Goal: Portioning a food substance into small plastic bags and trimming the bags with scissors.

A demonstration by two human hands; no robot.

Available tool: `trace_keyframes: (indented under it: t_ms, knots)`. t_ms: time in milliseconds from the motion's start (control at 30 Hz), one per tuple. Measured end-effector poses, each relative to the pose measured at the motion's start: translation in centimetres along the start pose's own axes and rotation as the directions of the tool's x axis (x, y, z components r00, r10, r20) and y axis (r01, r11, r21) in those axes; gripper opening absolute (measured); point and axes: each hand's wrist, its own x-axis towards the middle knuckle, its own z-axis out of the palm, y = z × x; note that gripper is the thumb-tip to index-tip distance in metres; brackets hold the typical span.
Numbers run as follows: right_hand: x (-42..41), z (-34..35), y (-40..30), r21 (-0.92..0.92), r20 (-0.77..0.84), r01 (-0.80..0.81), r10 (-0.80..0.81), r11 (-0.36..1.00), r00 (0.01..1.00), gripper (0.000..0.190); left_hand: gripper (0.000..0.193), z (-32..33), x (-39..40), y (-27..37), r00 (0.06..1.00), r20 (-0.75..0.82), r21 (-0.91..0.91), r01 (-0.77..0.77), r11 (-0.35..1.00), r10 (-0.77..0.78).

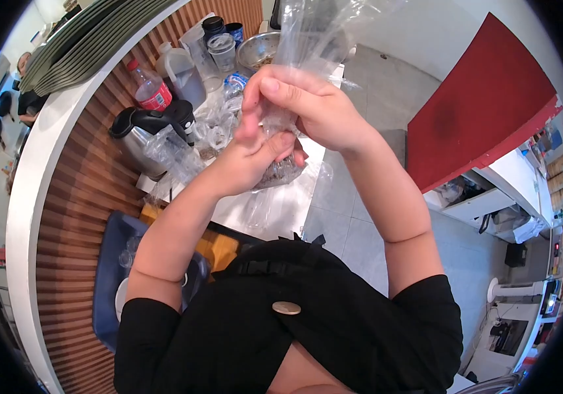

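Note:
A clear plastic bag (285, 173) with brownish bits in its bottom is held over a white tabletop (234, 211). My left hand (252, 160) grips the filled lower part. Above it, my right hand (311, 106) is curled around the gathered neck, and the loose upper plastic spreads upward past it. Just left of my hands lies a heap of small clear plastic bags (217, 120), some with brown contents. Beyond the hands stands a steel bowl (251, 49) with brown bits inside, partly hidden by the bag. More clear plastic (178, 155) lies near my left forearm.
Along the slatted wood partition (72, 212) stand an electric kettle (136, 143), a red-capped bottle (148, 86) and a plastic jug (183, 74). A blue tub (106, 290) sits low at left. A red panel (478, 103) rises at right. A person (30, 103) is beyond the partition.

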Motion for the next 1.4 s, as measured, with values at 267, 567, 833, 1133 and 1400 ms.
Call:
trace_keyframes:
  t_ms: [267,567,833,1133,1400]
  knots:
    - [3.4,-1.3,5.9,0.280,-0.335,0.033,0.065,0.959,0.940,0.023,0.029,-1.5,-0.8,-4.8,0.846,-0.532,-0.036,-0.055,0.998,0.027]
    - [3.2,2.4,11.9,-0.097,-0.309,0.059,-0.086,0.994,0.947,0.022,0.043,1.8,-3.1,-3.9,0.867,-0.251,-0.931,-0.094,0.353,-0.431]
    - [-0.7,3.9,13.5,-0.308,-0.281,0.094,-0.185,0.947,0.942,0.038,0.027,-4.2,-3.2,-9.3,0.754,-0.366,-0.896,-0.127,0.425,-0.546]
    - [-3.2,1.2,15.2,-0.153,-0.215,0.187,-0.217,0.970,0.952,0.034,0.032,-4.6,-4.5,-9.0,0.882,-0.225,-0.815,0.063,0.576,-0.414]
    - [-3.6,-1.1,13.1,-0.888,0.143,0.331,-0.492,0.319,0.859,0.015,0.043,-4.8,-3.1,-5.8,0.807,-0.027,0.544,0.507,0.668,-0.590]
